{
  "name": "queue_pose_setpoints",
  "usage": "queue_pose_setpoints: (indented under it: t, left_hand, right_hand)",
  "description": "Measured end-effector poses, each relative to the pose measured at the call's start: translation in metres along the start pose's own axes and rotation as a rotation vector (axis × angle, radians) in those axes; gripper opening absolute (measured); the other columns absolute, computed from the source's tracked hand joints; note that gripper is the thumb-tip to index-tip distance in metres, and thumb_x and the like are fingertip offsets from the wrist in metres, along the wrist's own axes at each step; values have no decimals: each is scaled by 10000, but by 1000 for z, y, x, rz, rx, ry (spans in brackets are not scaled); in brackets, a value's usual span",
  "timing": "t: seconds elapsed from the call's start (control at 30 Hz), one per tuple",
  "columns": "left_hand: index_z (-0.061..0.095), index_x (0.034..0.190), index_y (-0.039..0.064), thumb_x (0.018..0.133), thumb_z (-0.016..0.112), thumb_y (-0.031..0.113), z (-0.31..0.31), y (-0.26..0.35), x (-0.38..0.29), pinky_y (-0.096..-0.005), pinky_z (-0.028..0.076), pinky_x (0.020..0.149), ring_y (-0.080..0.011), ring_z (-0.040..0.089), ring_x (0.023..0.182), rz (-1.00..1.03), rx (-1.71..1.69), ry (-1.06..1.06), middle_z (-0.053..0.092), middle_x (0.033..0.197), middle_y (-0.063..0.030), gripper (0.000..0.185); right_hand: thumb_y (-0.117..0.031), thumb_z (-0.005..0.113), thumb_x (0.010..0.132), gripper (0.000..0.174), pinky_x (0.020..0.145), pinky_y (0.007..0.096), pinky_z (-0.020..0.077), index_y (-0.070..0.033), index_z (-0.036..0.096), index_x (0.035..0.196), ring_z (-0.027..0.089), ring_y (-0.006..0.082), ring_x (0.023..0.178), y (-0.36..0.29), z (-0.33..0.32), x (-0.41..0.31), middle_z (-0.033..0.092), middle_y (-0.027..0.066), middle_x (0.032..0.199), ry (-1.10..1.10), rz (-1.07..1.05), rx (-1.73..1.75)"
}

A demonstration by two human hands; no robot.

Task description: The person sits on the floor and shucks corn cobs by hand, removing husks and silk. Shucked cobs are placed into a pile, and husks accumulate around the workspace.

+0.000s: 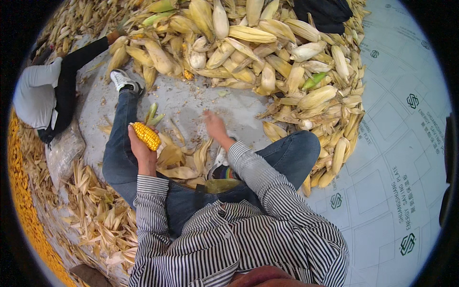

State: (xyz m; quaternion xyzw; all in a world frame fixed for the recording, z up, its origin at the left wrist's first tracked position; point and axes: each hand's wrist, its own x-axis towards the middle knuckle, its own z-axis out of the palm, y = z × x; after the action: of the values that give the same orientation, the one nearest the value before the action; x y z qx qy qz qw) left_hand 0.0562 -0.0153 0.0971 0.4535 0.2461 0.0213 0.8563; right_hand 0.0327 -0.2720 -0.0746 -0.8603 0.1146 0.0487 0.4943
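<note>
My left hand (142, 145) grips a husked ear of yellow corn (146, 136) above my left knee. Its kernels are bare, and some green-tipped husk (153, 115) shows just beyond it. My right hand (216, 125) is blurred over the grey floor (200, 97), in front of my right shoe (219, 163). I see nothing in it, but its finger shape is unclear. Loose husks (179, 158) lie between my legs. Beyond my feet rises a large heap of unhusked corn ears (229, 53), pale and dry, a few greenish.
A co-worker (39, 93) sits at the left, one arm reaching to the heap. Husked yellow corn (25, 201) lines the far left edge. Torn husks (104, 226) and a clear plastic bag (66, 154) lie behind my left leg. Printed wall panels (391, 143) stand at the right.
</note>
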Motion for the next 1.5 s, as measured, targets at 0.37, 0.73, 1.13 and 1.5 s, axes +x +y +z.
queue_pose_setpoints:
  t: [0.37,0.73,1.13,1.5]
  left_hand:
    - [572,1100,40,1079,409,468,15,-6,-1,-346,553,606,-242,660,693,-247,115,-32,652,820,-112,459]
    - [558,1103,40,1062,470,464,15,-18,-7,-339,567,601,-229,671,676,-360,269,-61,663,831,-117,435]
    - [491,1380,13,912,738,322,4,-55,-46,-397,579,803,-274,687,989,-305,1125,-567,663,1189,-185,613]
    - [519,1400,54,876,699,235,-91,237,-139,-450,526,906,-361,648,1035,705,1965,-396,664,1130,-174,583]
  right_hand:
    - [-171,453,1026,321,730,513,518,31,702,1035,694,413,822,248,-150,69,724,258,902,398,516,-730]
    - [-235,492,1019,374,893,468,536,46,685,1173,664,403,1093,241,-169,50,702,236,1174,-82,690,-752]
    - [-603,554,960,694,894,403,546,42,701,1170,682,340,1071,68,-74,13,696,244,1194,-379,247,-377]
    - [-261,632,884,335,461,370,416,66,704,877,549,194,484,100,-75,16,608,111,624,-476,-21,-213]
